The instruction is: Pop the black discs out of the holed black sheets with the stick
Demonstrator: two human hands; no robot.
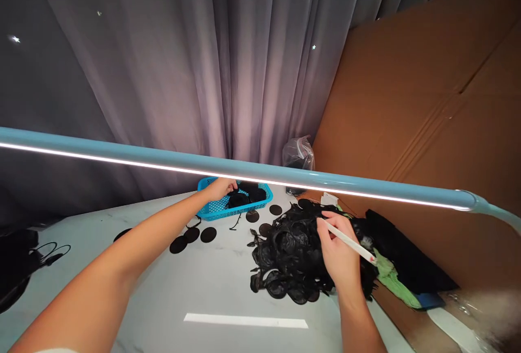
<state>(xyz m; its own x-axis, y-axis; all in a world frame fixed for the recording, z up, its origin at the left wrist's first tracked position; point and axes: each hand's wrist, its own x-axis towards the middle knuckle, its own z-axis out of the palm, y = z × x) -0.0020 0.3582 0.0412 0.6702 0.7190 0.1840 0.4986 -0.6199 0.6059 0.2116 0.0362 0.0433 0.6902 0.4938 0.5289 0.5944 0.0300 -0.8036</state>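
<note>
My left hand (222, 188) reaches into a blue plastic basket (223, 213). Its fingers are curled together beside black round pieces (240, 199) lying in the basket; what they hold, if anything, is too small to make out. In my right hand (341, 250) is a slim white pen-like stick (352, 243), slanting down to the right with a reddish spot at its lower end. That hand rests at the right side of a big heap of black looped pieces (293, 250), its fingertips close to them. Flat dark discs (208, 234) are scattered on the white table (203, 282) between basket and heap.
A long lit lamp bar (244, 171) crosses above the table, in front of both forearms' far reach. A clear plastic bag (299, 153) stands behind. Cardboard (427, 98) rises at the right, with green cloth (391, 277) below. Black items with cords (24, 260) lie far left.
</note>
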